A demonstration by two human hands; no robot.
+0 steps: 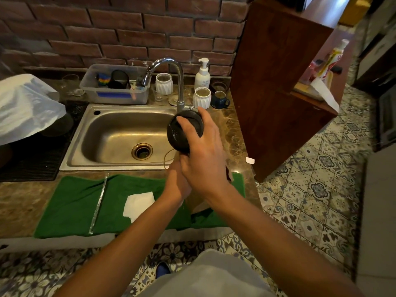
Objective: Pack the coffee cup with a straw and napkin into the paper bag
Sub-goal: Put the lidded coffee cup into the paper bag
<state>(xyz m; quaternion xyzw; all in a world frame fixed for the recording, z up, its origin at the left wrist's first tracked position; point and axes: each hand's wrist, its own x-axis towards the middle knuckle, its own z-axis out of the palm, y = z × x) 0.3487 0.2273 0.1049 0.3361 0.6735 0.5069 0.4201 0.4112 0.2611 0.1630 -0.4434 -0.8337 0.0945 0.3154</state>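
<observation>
My right hand [203, 155] grips a coffee cup by its black lid [182, 136], holding it above the counter at the sink's right edge. Just below it, my left hand [176, 185] is closed at the top of a brown paper bag [201, 206], which is mostly hidden under both hands. A thin handle loop [166, 157] rises above my left fingers. A straw in a clear wrapper [98, 202] lies on the green towel [72, 206]. To the straw's right on the towel is a white napkin [138, 203].
The steel sink [120, 133] with its tap [169, 63] lies behind the towel. White ribbed pots, a blue mug [220, 100], a soap pump bottle [202, 75] and a plastic tub [115, 84] line the brick wall. A wooden cabinet [278, 86] stands to the right and a black mat [32, 159] to the left.
</observation>
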